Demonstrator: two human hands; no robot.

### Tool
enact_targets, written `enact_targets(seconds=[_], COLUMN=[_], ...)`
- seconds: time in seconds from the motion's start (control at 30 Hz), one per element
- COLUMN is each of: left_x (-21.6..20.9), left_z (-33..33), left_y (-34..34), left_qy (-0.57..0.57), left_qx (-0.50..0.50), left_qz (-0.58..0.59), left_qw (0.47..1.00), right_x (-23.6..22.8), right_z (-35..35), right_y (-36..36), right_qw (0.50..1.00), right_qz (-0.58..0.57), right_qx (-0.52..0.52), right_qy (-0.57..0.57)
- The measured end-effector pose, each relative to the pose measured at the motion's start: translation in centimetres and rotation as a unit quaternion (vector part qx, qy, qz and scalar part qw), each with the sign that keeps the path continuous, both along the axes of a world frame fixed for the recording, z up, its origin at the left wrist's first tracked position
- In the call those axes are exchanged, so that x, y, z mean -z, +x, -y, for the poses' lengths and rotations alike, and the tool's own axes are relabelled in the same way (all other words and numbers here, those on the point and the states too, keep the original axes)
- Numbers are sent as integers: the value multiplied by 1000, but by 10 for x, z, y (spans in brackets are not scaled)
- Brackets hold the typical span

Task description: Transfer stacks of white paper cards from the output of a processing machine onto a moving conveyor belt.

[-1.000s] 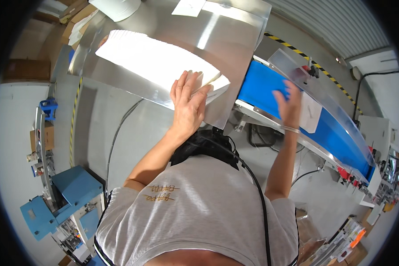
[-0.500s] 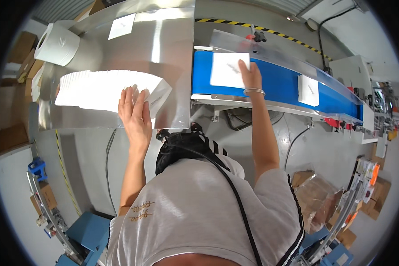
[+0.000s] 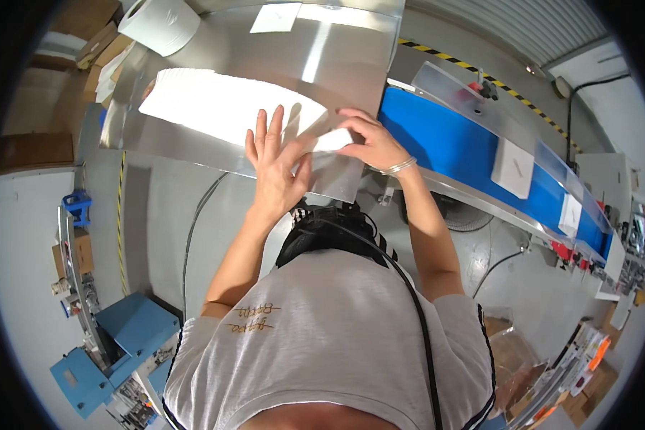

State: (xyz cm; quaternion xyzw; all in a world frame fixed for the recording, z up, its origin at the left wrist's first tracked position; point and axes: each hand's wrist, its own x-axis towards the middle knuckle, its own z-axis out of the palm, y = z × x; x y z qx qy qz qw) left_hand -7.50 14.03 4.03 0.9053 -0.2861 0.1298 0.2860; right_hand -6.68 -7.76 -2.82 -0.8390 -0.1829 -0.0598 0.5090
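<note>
A fanned row of thin white packets (image 3: 215, 104) lies on the steel table in front of me. My left hand (image 3: 276, 172) rests at the front of the row, palm down with its fingers spread. Its thumb and index finger come close to a single white packet (image 3: 332, 140) at the row's right end. That packet is pinched between the thumb and fingers of my right hand (image 3: 377, 145), which wears bangles at the wrist. On the blue conveyor belt (image 3: 437, 143) to the right lie a white packet (image 3: 513, 169) and, farther along, another packet (image 3: 570, 215).
The steel table (image 3: 351, 68) ends beside the conveyor. A big white roll (image 3: 160, 26) stands at its far left, with a flat white packet (image 3: 276, 18) at the back. A clear guard (image 3: 444, 84) runs along the belt's far side. A black cable (image 3: 193, 229) hangs at left.
My right hand has let go of a packet on the belt and come left to grip another at the row's end. The belt's packets have moved farther right. The whole view has shifted.
</note>
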Motion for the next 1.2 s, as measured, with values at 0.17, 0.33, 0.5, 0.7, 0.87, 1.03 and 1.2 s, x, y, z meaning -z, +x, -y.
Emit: enact_targets(seconds=[0.17,0.33,0.5,0.7,0.87,1.03,1.2], left_x=[16,23,31,29,10,23,22], left_z=[-13,-18,-21,-24,-21,-31,-30], left_y=[10,14,16,15,15,32,31], left_qy=[-15,-23,-1,26,-13,-7,-26], left_qx=[-73,-66,-60,-32,-14,-43,-40], left_qz=[27,64,104,93,45,47,68], left_qw=[997,995,993,995,999,998,997], right_x=[10,17,22,-19,-9,15,31], right_z=[36,117,119,-5,-14,34,126], right_y=[-23,-54,-60,-7,9,-12,-43], right_qw=[937,806,761,989,989,913,818], right_qz=[-190,-184,42,-109,-141,-226,-151], right_qx=[241,547,536,101,16,276,538], right_qy=[168,-130,-362,20,41,196,-136])
